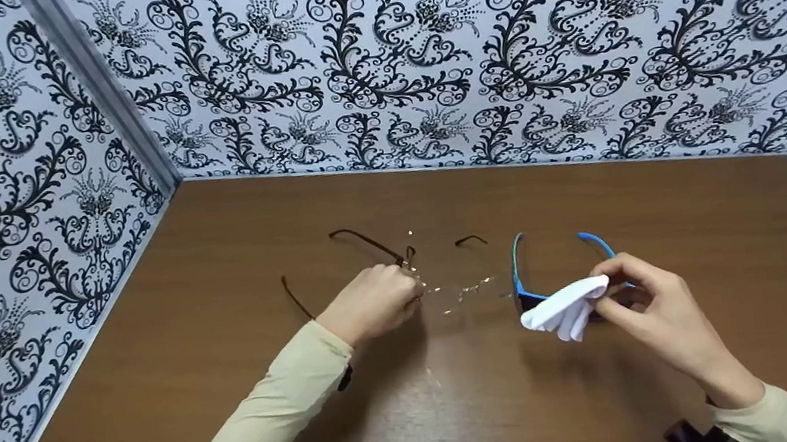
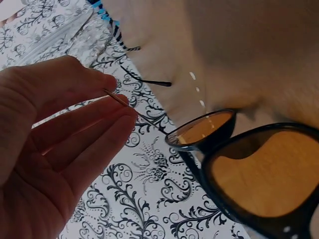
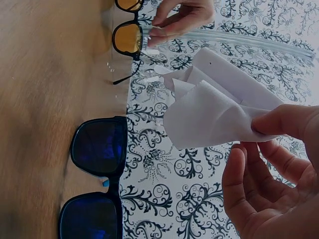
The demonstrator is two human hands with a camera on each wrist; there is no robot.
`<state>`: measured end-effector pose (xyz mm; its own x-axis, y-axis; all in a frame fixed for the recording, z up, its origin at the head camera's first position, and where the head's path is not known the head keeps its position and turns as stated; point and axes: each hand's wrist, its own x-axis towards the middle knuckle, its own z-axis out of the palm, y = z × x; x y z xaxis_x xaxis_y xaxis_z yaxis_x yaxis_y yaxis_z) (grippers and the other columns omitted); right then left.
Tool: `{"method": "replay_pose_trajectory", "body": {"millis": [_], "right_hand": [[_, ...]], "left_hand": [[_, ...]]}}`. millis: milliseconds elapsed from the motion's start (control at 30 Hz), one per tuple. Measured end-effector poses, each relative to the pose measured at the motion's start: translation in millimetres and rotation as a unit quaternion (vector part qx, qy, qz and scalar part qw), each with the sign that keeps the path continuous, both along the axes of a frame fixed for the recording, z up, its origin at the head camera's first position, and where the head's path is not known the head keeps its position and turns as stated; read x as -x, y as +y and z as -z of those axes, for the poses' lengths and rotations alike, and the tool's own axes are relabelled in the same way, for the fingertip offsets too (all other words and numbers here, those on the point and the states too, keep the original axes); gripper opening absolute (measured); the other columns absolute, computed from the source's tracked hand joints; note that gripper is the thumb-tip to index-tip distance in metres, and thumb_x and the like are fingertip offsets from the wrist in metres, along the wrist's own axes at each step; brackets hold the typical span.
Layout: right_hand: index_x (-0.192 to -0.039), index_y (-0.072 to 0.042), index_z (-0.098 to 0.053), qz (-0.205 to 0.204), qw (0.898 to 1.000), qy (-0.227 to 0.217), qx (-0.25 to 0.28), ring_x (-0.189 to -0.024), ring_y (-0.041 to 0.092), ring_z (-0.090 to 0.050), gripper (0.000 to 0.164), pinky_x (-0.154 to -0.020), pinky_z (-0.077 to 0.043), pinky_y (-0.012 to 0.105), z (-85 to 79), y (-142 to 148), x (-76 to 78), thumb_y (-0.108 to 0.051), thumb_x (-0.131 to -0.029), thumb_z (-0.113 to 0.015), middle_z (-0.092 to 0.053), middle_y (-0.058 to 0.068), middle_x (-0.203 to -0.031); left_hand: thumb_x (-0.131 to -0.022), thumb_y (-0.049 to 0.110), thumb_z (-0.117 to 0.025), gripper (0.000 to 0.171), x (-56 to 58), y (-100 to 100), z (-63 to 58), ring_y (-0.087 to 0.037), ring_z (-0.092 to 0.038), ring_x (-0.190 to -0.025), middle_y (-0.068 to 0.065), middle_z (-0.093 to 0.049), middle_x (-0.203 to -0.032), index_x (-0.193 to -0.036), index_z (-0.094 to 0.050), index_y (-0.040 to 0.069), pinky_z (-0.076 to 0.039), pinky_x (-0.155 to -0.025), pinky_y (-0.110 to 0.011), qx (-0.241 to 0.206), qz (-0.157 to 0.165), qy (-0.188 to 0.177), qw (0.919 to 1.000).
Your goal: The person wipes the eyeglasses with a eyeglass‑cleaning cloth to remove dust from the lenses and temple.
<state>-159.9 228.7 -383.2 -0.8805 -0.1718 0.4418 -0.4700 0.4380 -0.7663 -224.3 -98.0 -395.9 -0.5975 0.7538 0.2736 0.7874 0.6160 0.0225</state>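
Observation:
My left hand [image 1: 373, 300] pinches a thin metal temple [image 2: 115, 97] between thumb and fingers; it appears to belong to the clear-lensed eyeglasses [image 1: 476, 286], whose outline is faint. Right beside that hand sit black-framed glasses with amber lenses [image 2: 264, 172], largely hidden by the hand in the head view. My right hand [image 1: 664, 315] pinches one edge of a folded white cloth [image 1: 568, 306], which hangs loosely from thumb and fingertips. Behind the cloth stand blue-templed sunglasses [image 1: 518, 277] with dark lenses [image 3: 98, 147], partly covered in the head view.
The glasses stand in a row on a brown wooden table [image 1: 405, 197]. Black-and-white patterned wall panels [image 1: 417, 45] enclose its back and sides, joined by grey corner strips [image 1: 99, 84].

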Motion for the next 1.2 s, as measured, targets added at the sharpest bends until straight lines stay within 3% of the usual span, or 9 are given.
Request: {"method": "replay_pose_trajectory", "body": {"millis": [267,600,767,933,1200], "right_hand": [[-0.094,-0.003,-0.066,-0.001,1.0,-0.006,0.0,-0.078,0.015,-0.061,0.029,-0.062,-0.051,0.021,2.7,1,-1.3,0.02,-0.077,-0.064,-0.065,0.005,-0.086],[-0.095,-0.003,-0.066,-0.004,1.0,-0.014,-0.018,-0.077,0.014,-0.064,0.026,-0.065,-0.053,0.02,5.0,7,7.5,0.016,-0.079,-0.067,-0.067,0.004,-0.087],[-0.095,-0.001,-0.065,0.028,0.999,-0.029,-0.006,-0.082,0.011,-0.064,0.022,-0.068,-0.052,0.019,7.2,12,9.1,0.014,-0.08,-0.067,-0.067,0.005,-0.088],[-0.096,0.001,-0.064,0.031,0.999,-0.04,0.007,-0.081,0.014,-0.064,0.02,-0.068,-0.053,0.02,12.3,17,7.6,0.014,-0.082,-0.065,-0.066,0.007,-0.088],[-0.097,0.004,-0.064,0.048,0.997,-0.046,0.024,-0.081,0.01,-0.064,0.019,-0.071,-0.051,0.017,15.6,24,7.9,0.015,-0.082,-0.065,-0.066,0.005,-0.088]], "left_hand": [[-0.076,-0.002,-0.069,0.016,1.6,0,14.7,-0.028,-0.062,-0.057,-0.006,-0.065,-0.067,-0.065,-0.064,0.008,-0.051,-0.049,-0.039,0.052,-0.019,0.029,0.9981],[-0.073,-0.005,-0.07,0.015,4.0,-4,23.2,-0.027,-0.061,-0.058,-0.008,-0.063,-0.067,-0.065,-0.065,0.006,-0.051,-0.049,-0.038,0.07,-0.04,0.057,0.9951],[-0.072,-0.004,-0.07,0.015,2.7,-5,23.1,-0.026,-0.06,-0.058,-0.009,-0.061,-0.066,-0.065,-0.065,0.008,-0.05,-0.05,-0.037,0.073,-0.05,0.064,0.9941],[-0.072,-0.005,-0.069,0.015,-0.1,-1,19.3,-0.026,-0.061,-0.059,-0.009,-0.061,-0.067,-0.066,-0.065,0.008,-0.05,-0.05,-0.037,0.084,-0.067,0.049,0.9931],[-0.074,0.0,-0.071,0.01,-2.5,18,8.1,-0.024,-0.064,-0.064,-0.006,-0.065,-0.072,-0.073,-0.067,0.009,-0.053,-0.051,-0.038,0.099,-0.082,0.05,0.9905]]}}
